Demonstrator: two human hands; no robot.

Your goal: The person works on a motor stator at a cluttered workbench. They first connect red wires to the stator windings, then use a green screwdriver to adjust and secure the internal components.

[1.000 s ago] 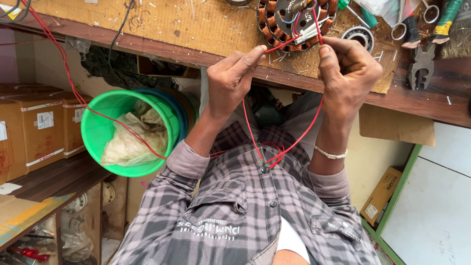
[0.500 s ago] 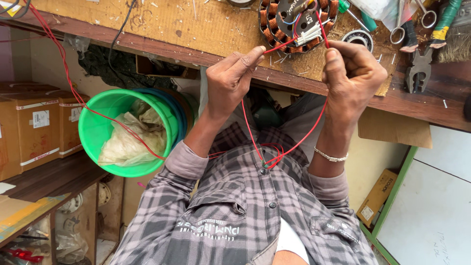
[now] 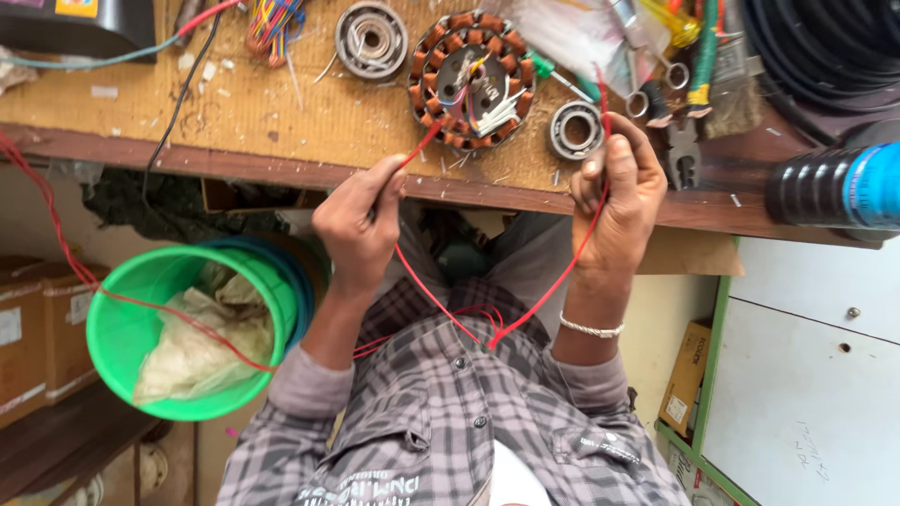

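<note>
Head cam: my left hand (image 3: 361,220) is pinched on the red wire (image 3: 441,305), and my right hand (image 3: 619,192), off at 3 o'clock from it, is closed around the same wire, which sags in a V to my shirt. Both sit right at the workbench edge (image 3: 281,173). The wound stator (image 3: 473,80) lies at 12 o'clock, just past that edge. The green bucket (image 3: 117,328) crowds 8 o'clock; there's open room between my forearms.

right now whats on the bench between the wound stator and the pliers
In the head view, a round steel bearing lies on the bench between the stator and the pliers, just above the right hand.
</note>
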